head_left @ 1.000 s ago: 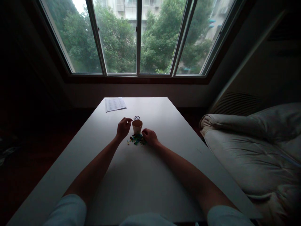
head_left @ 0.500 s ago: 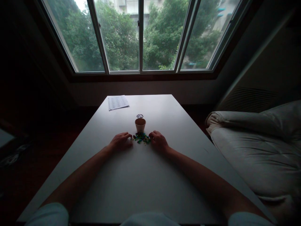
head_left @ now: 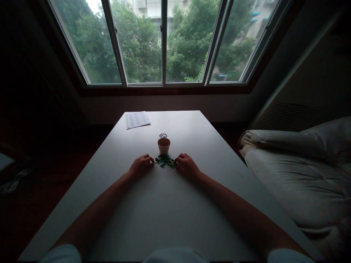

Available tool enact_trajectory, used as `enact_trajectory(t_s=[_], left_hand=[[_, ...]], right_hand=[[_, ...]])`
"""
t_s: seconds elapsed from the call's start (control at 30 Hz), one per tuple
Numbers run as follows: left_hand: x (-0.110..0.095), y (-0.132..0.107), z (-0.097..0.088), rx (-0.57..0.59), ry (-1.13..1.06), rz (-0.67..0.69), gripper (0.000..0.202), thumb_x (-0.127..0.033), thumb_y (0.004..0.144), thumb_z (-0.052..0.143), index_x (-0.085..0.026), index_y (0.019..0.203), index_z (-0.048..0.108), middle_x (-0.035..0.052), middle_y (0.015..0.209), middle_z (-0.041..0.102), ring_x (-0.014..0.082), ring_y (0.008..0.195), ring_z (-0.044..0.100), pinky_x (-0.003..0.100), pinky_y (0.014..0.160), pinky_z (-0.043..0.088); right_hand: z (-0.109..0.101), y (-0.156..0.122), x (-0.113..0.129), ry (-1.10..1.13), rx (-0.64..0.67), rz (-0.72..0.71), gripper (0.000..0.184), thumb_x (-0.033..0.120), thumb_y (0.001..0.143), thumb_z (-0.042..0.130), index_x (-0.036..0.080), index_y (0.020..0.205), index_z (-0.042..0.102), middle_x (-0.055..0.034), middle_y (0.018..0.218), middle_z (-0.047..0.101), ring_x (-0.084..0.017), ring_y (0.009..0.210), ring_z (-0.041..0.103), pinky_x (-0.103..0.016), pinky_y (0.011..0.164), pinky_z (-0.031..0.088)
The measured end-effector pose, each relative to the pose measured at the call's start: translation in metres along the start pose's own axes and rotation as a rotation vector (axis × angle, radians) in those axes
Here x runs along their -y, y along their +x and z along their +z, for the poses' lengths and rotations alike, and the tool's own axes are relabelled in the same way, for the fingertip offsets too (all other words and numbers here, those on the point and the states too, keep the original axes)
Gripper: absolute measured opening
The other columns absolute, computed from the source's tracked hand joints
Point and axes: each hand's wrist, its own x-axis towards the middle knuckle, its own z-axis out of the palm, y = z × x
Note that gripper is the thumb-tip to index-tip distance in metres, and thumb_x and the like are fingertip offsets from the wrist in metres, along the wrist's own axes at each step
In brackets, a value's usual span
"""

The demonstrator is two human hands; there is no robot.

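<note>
A small paper cup (head_left: pixel 163 145) stands upright on the white table (head_left: pixel 164 212). Just in front of it lies a little heap of coloured beads (head_left: pixel 165 161), green, blue and yellow. My left hand (head_left: pixel 140 166) rests on the table at the heap's left edge, fingers curled with the tips pinched toward the beads. My right hand (head_left: pixel 187 166) lies at the heap's right edge, fingers bent and tips touching the beads. What either pinch holds is too small to make out.
A printed sheet of paper (head_left: pixel 137 119) lies at the table's far left. A small dark ring-shaped object (head_left: pixel 163 135) sits behind the cup. A bed with a pale quilt (head_left: pixel 298 171) stands close on the right. A wide window fills the far wall.
My left hand came down from beside the cup's rim to the table at the left of the bead heap. My right hand stayed by the heap's right side.
</note>
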Motion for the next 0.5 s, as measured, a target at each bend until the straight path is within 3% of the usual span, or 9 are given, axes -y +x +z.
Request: enact_trajectory(t_s=[0.37,0.5], left_hand=[[-0.01,0.009,0.014,-0.015,0.049,0.006,0.013,-0.023,0.086,0.059,-0.025,0.092,0.071,0.0034,0.087,0.065,0.0151,0.073,0.06,0.026,0.065,0.045],[-0.016,0.012,0.015,-0.063,0.055,-0.004,0.008,-0.025,0.086,0.062,-0.024,0.092,0.068,0.0042,0.092,0.064,0.0171,0.081,0.06,0.028,0.071,0.047]], right_hand=[[0.025,0.023,-0.004,-0.043,-0.033,-0.01,0.012,0.014,0.088,0.062,0.021,0.094,0.071,-0.007,0.093,0.064,-0.02,0.09,0.057,-0.028,0.079,0.044],[0.027,0.03,-0.001,-0.023,-0.026,-0.002,0.012,0.015,0.088,0.063,0.021,0.096,0.07,-0.0068,0.093,0.064,-0.02,0.09,0.057,-0.028,0.079,0.044]])
